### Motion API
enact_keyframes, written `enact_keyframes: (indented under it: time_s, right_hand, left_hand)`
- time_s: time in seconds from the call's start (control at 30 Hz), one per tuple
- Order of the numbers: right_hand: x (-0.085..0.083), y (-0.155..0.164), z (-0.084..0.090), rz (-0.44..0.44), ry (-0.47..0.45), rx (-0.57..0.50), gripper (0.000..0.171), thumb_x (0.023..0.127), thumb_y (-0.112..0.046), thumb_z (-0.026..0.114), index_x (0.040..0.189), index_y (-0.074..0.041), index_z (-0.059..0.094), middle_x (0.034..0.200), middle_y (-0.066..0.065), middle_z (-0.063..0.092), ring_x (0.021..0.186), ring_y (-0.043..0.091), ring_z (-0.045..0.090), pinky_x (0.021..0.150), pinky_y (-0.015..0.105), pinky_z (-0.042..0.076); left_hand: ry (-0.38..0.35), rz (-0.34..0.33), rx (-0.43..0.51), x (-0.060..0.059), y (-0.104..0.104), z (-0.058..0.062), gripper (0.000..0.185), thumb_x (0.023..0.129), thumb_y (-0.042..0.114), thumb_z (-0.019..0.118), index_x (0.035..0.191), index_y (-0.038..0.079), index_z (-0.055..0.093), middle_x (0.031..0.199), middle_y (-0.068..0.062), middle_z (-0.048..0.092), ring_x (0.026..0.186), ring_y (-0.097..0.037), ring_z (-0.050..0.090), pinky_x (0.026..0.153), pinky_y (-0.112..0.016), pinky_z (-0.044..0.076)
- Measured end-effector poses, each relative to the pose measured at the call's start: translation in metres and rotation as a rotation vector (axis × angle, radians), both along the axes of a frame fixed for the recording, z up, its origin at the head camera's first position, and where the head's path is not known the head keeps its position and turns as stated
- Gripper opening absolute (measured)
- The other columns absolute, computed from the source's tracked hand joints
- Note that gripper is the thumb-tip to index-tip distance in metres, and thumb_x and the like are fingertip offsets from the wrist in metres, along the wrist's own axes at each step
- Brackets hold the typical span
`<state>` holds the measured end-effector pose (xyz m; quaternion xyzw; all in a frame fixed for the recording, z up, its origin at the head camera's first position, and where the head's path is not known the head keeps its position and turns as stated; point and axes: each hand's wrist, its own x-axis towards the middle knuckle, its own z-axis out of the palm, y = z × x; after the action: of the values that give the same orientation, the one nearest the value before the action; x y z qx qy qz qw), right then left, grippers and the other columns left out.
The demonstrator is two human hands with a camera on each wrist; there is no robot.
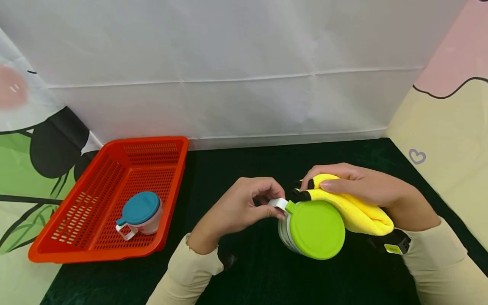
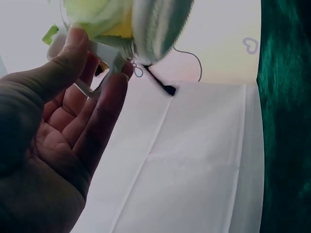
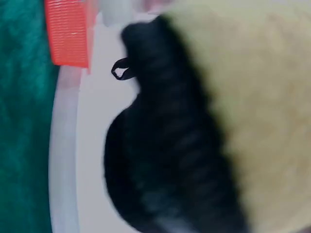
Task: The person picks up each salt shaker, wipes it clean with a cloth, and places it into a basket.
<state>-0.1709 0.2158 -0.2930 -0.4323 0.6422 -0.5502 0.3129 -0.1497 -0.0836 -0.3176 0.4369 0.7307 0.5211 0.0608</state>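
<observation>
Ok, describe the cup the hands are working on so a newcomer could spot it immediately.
On the dark green table cloth, right of the red plastic basket, the left hand pinches the white handle of a cup. Its round lime-green lid sets it apart from the blue-lidded cup in the basket.

1. Both arms wear cream long sleeves with ribbed cuffs; the left sleeve point(image 1: 183, 271) ends just behind the left hand point(image 1: 238, 209).
2. Behind the right hand point(image 1: 362, 186), the right sleeve point(image 1: 442, 264) carries a black wrist device point(image 1: 394, 245) with a yellow label.
</observation>
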Motion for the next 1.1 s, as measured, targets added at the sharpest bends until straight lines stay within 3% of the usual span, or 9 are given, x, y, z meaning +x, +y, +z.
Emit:
enact_keyframes:
  time_s: [0.13,0.23,0.33,0.43,0.53,0.7,0.8,0.93,1.1]
  right_hand:
    - [-0.001,-0.002,0.002,0.015,-0.007,0.019,0.032,0.111,-0.002,0.032,0.132,-0.002,0.056,0.103,0.017,0.057,0.067,0.031,0.065,0.056,0.038,0.059]
    - [-0.007,-0.009,-0.011,-0.017,-0.090,0.075,0.032,0.113,-0.010,0.031,0.134,-0.005,0.054,0.104,0.020,0.060,0.070,0.033,0.068,0.059,0.038,0.060]
    - [-0.009,-0.013,-0.026,-0.079,-0.145,0.057,0.033,0.114,-0.015,0.029,0.137,-0.005,0.051,0.112,0.022,0.058,0.076,0.035,0.068,0.064,0.040,0.061]
    - [-0.001,-0.016,-0.029,-0.216,-0.149,-0.006,0.033,0.115,-0.022,0.029,0.138,-0.009,0.049,0.110,0.019,0.058,0.077,0.034,0.068,0.067,0.042,0.061]
    - [0.014,-0.018,-0.022,-0.418,-0.088,-0.124,0.032,0.115,-0.027,0.029,0.139,-0.014,0.047,0.101,0.014,0.059,0.072,0.030,0.069,0.063,0.040,0.061]
    - [0.038,-0.036,-0.016,-0.841,0.192,-0.374,0.032,0.114,-0.022,0.036,0.140,-0.012,0.051,0.091,0.010,0.058,0.064,0.022,0.064,0.059,0.027,0.057]
    - [0.044,-0.052,-0.021,-1.045,0.433,-0.488,0.033,0.110,-0.013,0.039,0.138,-0.002,0.054,0.100,0.012,0.057,0.068,0.020,0.059,0.064,0.021,0.054]
    - [0.043,-0.070,-0.027,-1.215,0.736,-0.573,0.035,0.101,-0.005,0.041,0.130,0.010,0.055,0.114,0.012,0.056,0.084,0.017,0.055,0.075,0.020,0.050]
    - [0.039,-0.089,-0.028,-1.324,0.932,-0.696,0.040,0.101,-0.024,0.053,0.115,0.013,0.057,0.120,0.020,0.052,0.097,0.022,0.054,0.084,0.022,0.048]
  left_hand:
    - [0.020,-0.005,-0.003,0.004,0.000,0.002,0.023,0.086,0.001,0.083,0.101,0.009,0.068,0.097,0.002,0.068,0.085,-0.009,0.063,0.079,-0.031,0.061]
    - [0.024,0.010,0.017,0.005,-0.002,0.003,0.024,0.085,0.000,0.083,0.102,0.009,0.067,0.098,0.001,0.068,0.086,-0.010,0.063,0.081,-0.032,0.061]
    - [0.015,0.048,0.037,0.004,-0.004,0.002,0.026,0.085,-0.002,0.082,0.104,0.008,0.067,0.099,0.000,0.068,0.086,-0.012,0.065,0.082,-0.034,0.060]
    - [-0.005,0.110,0.038,0.001,-0.006,0.000,0.026,0.086,-0.002,0.081,0.105,0.007,0.066,0.101,-0.001,0.069,0.085,-0.013,0.066,0.082,-0.034,0.060]
    - [-0.047,0.170,0.055,-0.001,-0.004,0.000,0.024,0.089,-0.001,0.078,0.107,0.006,0.065,0.102,-0.003,0.069,0.084,-0.015,0.067,0.081,-0.036,0.061]
    - [-0.132,0.290,0.112,0.004,0.003,0.002,0.021,0.095,0.002,0.073,0.113,0.005,0.063,0.104,-0.006,0.070,0.082,-0.019,0.067,0.081,-0.035,0.061]
    - [-0.156,0.383,0.125,0.009,0.009,0.004,0.020,0.095,0.005,0.074,0.113,0.006,0.063,0.103,-0.005,0.069,0.081,-0.019,0.066,0.080,-0.032,0.061]
    - [-0.158,0.489,0.123,0.014,0.017,0.009,0.020,0.095,0.008,0.076,0.111,0.008,0.064,0.100,-0.003,0.069,0.079,-0.018,0.064,0.073,-0.029,0.059]
    - [-0.132,0.573,0.090,0.019,0.027,0.014,0.020,0.094,0.015,0.078,0.110,0.011,0.065,0.097,0.001,0.070,0.076,-0.014,0.064,0.065,-0.029,0.056]
